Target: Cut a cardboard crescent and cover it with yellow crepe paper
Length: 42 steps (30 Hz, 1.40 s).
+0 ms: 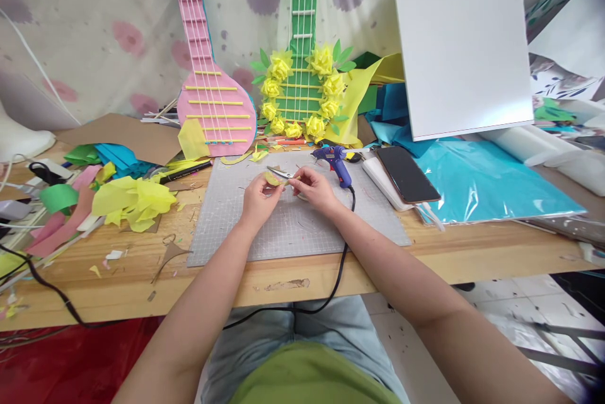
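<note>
My left hand [261, 201] is closed in a pinch on a small yellow piece [273, 179], perhaps paper or card, above the grey cutting mat [302, 240]. My right hand [314, 189] is closed around scissors [282, 173] whose blades point left across the yellow piece. Fingers hide most of the scissors' handles. Just right of my right hand, a blue-purple glue gun [336, 163] rests on the mat, its black cable running to the table's front edge. A curved yellow strip [235, 159] lies at the mat's back left.
A pink paper instrument [218, 101] and a green one with yellow flowers [297, 89] lean at the back. Yellow crepe paper [137, 199] and scraps lie left. On the right are a phone [407, 175], blue wrapped sheets [491, 180] and a white board [466, 51].
</note>
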### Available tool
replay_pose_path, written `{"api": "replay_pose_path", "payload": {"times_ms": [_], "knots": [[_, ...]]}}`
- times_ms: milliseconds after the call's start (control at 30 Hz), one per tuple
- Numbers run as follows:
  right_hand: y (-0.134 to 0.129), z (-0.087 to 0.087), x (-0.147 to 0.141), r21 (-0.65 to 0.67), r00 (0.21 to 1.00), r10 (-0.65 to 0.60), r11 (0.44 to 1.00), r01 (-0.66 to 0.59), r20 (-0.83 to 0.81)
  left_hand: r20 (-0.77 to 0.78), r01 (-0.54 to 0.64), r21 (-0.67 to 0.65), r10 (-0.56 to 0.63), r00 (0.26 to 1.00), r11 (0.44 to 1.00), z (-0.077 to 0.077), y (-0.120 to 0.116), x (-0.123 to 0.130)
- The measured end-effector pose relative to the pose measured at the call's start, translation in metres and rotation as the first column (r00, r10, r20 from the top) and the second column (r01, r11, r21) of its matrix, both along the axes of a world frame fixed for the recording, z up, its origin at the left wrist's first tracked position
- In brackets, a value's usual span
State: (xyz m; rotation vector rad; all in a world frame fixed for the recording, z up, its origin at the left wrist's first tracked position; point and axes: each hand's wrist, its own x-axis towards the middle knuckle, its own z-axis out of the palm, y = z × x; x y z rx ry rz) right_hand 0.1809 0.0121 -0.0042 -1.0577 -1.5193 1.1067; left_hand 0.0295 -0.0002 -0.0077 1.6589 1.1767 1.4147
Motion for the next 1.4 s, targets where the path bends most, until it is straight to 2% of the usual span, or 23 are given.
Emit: {"api": "replay_pose_path", "payload": {"times_ms": [67, 167, 267, 333, 533, 733, 900, 967, 1100, 1233, 1400], "knots": [[-0.001, 0.000, -0.001, -0.011, 1.000, 0.017, 1.000, -0.017, 0.007, 0.061, 0.029, -0.082, -0.024, 0.998, 0.996, -0.001, 0.001, 0.002], [-0.002, 0.000, -0.005, -0.078, 0.993, 0.111, 0.990, -0.114, -0.048, 0.169, 0.081, -0.178, -0.051, 0.984, 0.981, 0.002, 0.001, 0.007], [-0.002, 0.000, -0.007, -0.161, 0.979, 0.169, 0.969, -0.186, -0.111, 0.284, 0.069, -0.247, 0.004, 0.959, 0.967, 0.006, 0.002, 0.009], [-0.001, -0.001, -0.008, -0.193, 0.979, 0.155, 0.965, -0.179, -0.132, 0.326, 0.053, -0.289, 0.046, 0.944, 0.956, 0.007, 0.002, 0.009], [0.001, -0.005, -0.006, -0.102, 0.999, 0.029, 0.994, -0.032, -0.033, 0.359, 0.067, -0.368, 0.076, 0.930, 0.928, 0.008, 0.003, 0.004], [-0.001, -0.009, -0.006, -0.034, 0.995, 0.086, 0.996, -0.085, 0.044, 0.299, 0.046, -0.404, 0.085, 0.950, 0.914, 0.004, 0.004, 0.004], [-0.003, -0.009, -0.007, -0.031, 0.998, 0.058, 0.998, -0.058, 0.012, 0.298, 0.073, -0.424, 0.063, 0.953, 0.903, 0.005, 0.002, 0.004], [-0.004, -0.008, -0.008, -0.037, 0.999, 0.051, 0.998, -0.052, -0.014, 0.279, 0.040, -0.411, 0.084, 0.956, 0.911, 0.007, 0.004, 0.000], [-0.004, -0.007, -0.005, -0.059, 1.000, -0.012, 0.998, 0.012, 0.000, 0.226, -0.116, -0.325, 0.196, 0.954, 0.939, 0.005, 0.013, -0.015], [-0.006, -0.009, 0.001, -0.020, 0.989, -0.075, 0.997, 0.078, 0.131, 0.145, -0.312, -0.229, 0.349, 0.926, 0.922, 0.003, 0.021, -0.031], [-0.012, -0.002, 0.002, 0.075, 0.931, -0.034, 0.997, 0.007, 0.364, 0.081, -0.347, -0.220, 0.371, 0.925, 0.912, 0.005, 0.020, -0.037]]}}
